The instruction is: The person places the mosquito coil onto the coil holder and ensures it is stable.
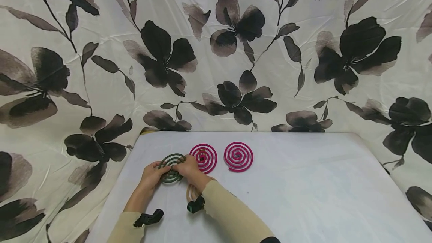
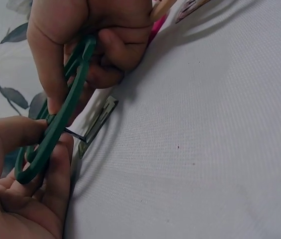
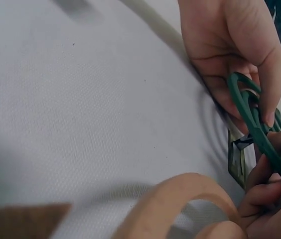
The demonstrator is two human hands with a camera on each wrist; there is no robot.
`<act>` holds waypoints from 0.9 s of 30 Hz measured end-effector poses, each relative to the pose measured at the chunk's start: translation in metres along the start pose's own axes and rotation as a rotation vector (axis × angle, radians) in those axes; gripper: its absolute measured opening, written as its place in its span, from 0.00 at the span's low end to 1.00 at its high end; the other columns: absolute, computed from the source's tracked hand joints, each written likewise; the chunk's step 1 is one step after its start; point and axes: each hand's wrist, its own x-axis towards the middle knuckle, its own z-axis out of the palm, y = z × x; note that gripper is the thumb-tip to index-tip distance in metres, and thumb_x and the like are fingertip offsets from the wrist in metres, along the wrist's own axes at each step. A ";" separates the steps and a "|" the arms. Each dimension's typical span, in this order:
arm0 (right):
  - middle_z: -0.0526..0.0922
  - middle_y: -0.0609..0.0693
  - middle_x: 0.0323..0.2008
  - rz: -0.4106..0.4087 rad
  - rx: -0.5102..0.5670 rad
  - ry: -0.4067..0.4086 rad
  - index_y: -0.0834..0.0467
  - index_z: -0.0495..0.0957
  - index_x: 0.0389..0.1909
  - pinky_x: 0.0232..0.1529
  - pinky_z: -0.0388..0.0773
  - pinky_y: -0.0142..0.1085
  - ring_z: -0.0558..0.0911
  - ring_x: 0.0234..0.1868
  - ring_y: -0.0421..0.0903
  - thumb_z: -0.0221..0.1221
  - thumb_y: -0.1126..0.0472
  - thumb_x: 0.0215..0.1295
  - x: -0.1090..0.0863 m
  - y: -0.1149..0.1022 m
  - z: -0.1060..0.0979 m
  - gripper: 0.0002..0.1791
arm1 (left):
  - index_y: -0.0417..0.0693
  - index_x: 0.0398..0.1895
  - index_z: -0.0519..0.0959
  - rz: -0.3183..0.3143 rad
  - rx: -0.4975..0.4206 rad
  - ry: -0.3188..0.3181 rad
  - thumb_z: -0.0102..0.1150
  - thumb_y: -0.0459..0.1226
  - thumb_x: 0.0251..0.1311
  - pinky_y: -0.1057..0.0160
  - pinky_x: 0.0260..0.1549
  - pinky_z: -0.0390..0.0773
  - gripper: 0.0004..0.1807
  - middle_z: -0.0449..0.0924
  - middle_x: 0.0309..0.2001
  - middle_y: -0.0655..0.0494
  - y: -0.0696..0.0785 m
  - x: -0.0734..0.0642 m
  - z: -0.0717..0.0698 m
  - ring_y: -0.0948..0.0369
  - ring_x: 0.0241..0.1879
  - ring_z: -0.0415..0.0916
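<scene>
Both hands are on a dark green mosquito coil [image 1: 172, 156], tilted above the white table. My left hand [image 1: 150, 175] pinches its left side between thumb and fingers. My right hand [image 1: 189, 168] pinches it nearer the middle and right. Under the coil's centre, a small metal coil stand [image 2: 98, 124] shows close to the tabletop; whether it is fixed to the coil, I cannot tell. A tan coil [image 3: 180, 199] is beside my right hand and wrist; its support is hidden.
Two pink coils, a left one [image 1: 215, 158] and a right one [image 1: 238, 142], lie towards the table's back. The white-covered table [image 1: 320, 186] meets a floral cloth [image 1: 297, 66] behind. A blurred brown piece [image 3: 28, 221] sits in the right wrist view's lower left corner.
</scene>
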 end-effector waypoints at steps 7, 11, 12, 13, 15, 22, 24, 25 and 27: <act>0.79 0.53 0.40 -0.012 -0.024 -0.027 0.67 0.76 0.50 0.46 0.78 0.39 0.78 0.43 0.47 0.71 0.63 0.53 -0.001 -0.002 -0.003 0.25 | 0.30 0.54 0.71 0.002 -0.016 0.003 0.65 0.36 0.59 0.69 0.30 0.77 0.24 0.78 0.39 0.51 0.000 -0.001 -0.001 0.66 0.31 0.76; 0.78 0.54 0.40 0.007 -0.043 -0.039 0.66 0.75 0.49 0.46 0.78 0.40 0.78 0.44 0.48 0.70 0.62 0.55 -0.002 -0.004 -0.006 0.23 | 0.29 0.54 0.71 -0.001 -0.011 0.009 0.65 0.36 0.59 0.69 0.30 0.77 0.25 0.78 0.40 0.50 0.000 -0.003 0.000 0.66 0.31 0.76; 0.78 0.54 0.40 0.013 -0.046 -0.042 0.66 0.75 0.48 0.45 0.79 0.40 0.78 0.43 0.48 0.70 0.62 0.56 -0.003 -0.005 -0.007 0.22 | 0.29 0.55 0.70 0.001 -0.006 0.007 0.65 0.37 0.60 0.69 0.30 0.77 0.26 0.78 0.41 0.49 0.000 -0.003 0.000 0.66 0.32 0.76; 0.78 0.54 0.40 0.017 -0.051 -0.042 0.66 0.75 0.48 0.45 0.79 0.41 0.78 0.43 0.49 0.69 0.62 0.56 -0.003 -0.005 -0.008 0.22 | 0.30 0.55 0.71 -0.001 -0.003 0.008 0.65 0.37 0.59 0.70 0.31 0.77 0.25 0.78 0.41 0.49 0.000 -0.003 0.000 0.66 0.32 0.76; 0.77 0.53 0.39 0.025 -0.050 -0.046 0.65 0.75 0.47 0.44 0.79 0.40 0.78 0.43 0.48 0.69 0.61 0.56 -0.003 -0.005 -0.008 0.20 | 0.30 0.55 0.70 -0.002 -0.003 0.005 0.65 0.37 0.60 0.70 0.31 0.77 0.25 0.78 0.42 0.49 0.000 -0.003 0.000 0.66 0.33 0.76; 0.78 0.50 0.38 -0.006 -0.032 -0.042 0.65 0.75 0.49 0.44 0.78 0.38 0.78 0.42 0.46 0.70 0.61 0.55 -0.001 -0.002 -0.006 0.23 | 0.30 0.56 0.70 -0.007 -0.037 -0.003 0.65 0.36 0.60 0.69 0.31 0.77 0.26 0.79 0.39 0.52 0.001 -0.003 0.001 0.66 0.32 0.77; 0.78 0.50 0.37 -0.012 -0.022 -0.039 0.64 0.76 0.49 0.44 0.78 0.37 0.78 0.41 0.45 0.71 0.62 0.55 -0.001 -0.002 -0.005 0.23 | 0.30 0.56 0.70 -0.009 -0.038 -0.005 0.64 0.37 0.61 0.70 0.31 0.77 0.26 0.79 0.39 0.53 0.002 -0.004 0.001 0.66 0.32 0.77; 0.78 0.50 0.37 -0.013 -0.019 -0.037 0.64 0.76 0.49 0.43 0.78 0.37 0.78 0.41 0.45 0.71 0.62 0.54 -0.001 -0.001 -0.005 0.23 | 0.30 0.56 0.70 -0.010 -0.035 -0.004 0.64 0.37 0.61 0.70 0.31 0.77 0.25 0.79 0.39 0.53 0.002 -0.004 0.001 0.66 0.32 0.77; 0.78 0.50 0.37 -0.013 -0.014 -0.034 0.65 0.76 0.49 0.43 0.79 0.37 0.78 0.41 0.45 0.71 0.62 0.54 -0.001 -0.001 -0.005 0.23 | 0.30 0.56 0.70 -0.013 -0.026 -0.005 0.63 0.38 0.62 0.70 0.31 0.76 0.24 0.79 0.39 0.53 0.003 -0.004 0.000 0.66 0.32 0.76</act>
